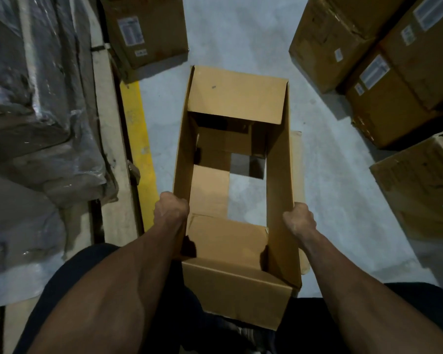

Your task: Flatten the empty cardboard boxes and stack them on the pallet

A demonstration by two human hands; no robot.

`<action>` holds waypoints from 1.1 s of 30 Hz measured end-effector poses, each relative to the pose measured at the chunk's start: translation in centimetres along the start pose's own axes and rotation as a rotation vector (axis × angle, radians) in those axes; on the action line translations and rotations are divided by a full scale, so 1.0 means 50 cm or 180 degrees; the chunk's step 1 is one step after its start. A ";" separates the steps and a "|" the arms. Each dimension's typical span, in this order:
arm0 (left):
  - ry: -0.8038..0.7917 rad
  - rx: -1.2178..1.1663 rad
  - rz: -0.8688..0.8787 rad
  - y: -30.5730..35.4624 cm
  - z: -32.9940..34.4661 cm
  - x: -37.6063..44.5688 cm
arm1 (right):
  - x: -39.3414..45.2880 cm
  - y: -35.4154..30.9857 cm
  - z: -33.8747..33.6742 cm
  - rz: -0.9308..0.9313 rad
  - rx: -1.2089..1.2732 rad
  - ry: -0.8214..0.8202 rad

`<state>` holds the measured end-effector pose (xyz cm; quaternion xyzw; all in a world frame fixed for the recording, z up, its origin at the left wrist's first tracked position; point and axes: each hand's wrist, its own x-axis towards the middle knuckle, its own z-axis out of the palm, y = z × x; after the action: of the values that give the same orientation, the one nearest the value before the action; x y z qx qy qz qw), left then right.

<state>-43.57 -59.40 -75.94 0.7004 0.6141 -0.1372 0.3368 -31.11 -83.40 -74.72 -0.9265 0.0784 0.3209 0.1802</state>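
Observation:
An empty brown cardboard box (pixel 237 98) stands open in front of me, both ends unsealed, so the grey floor shows through its bottom. My left hand (pixel 170 206) grips the top edge of the box's left wall. My right hand (pixel 299 219) grips the top edge of the right wall. The far flap folds inward over the opening and a near flap hangs toward my legs. A wooden pallet (pixel 110 139) runs along the left, loaded with plastic-wrapped goods.
Sealed labelled cartons (pixel 384 72) are stacked at the right, and another carton (pixel 146 29) sits at the top left. A yellow floor line (pixel 138 139) runs beside the pallet. Grey plastic wrap (pixel 36 98) covers the pallet load.

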 end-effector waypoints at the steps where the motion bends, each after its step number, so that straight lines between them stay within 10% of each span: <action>1: 0.0012 -0.0013 0.0011 0.001 -0.001 -0.003 | 0.002 -0.002 -0.006 0.0011 0.0015 -0.0004; 5: 0.0201 -0.0070 0.0369 0.035 -0.007 0.001 | 0.029 -0.022 -0.037 0.0029 0.0038 0.0030; 14: 0.0780 0.0858 0.3030 0.266 0.012 0.086 | 0.153 -0.188 -0.099 -0.0563 0.0078 0.0514; 17: -0.0087 0.0215 0.2140 0.339 0.038 0.117 | 0.181 -0.203 -0.090 -0.0655 -0.0181 0.0624; 23: -0.1790 -0.4232 -0.0371 0.469 0.069 0.132 | 0.204 -0.196 -0.065 -0.0706 -0.0235 0.0690; 33: -0.1055 -0.4492 0.0025 0.560 0.002 0.142 | 0.199 -0.198 -0.067 -0.0811 -0.0221 0.0740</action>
<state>-15.38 -54.55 -71.83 0.2884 0.4947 0.1886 0.7978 -18.86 -75.87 -75.65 -0.9655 -0.0304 0.1886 0.1771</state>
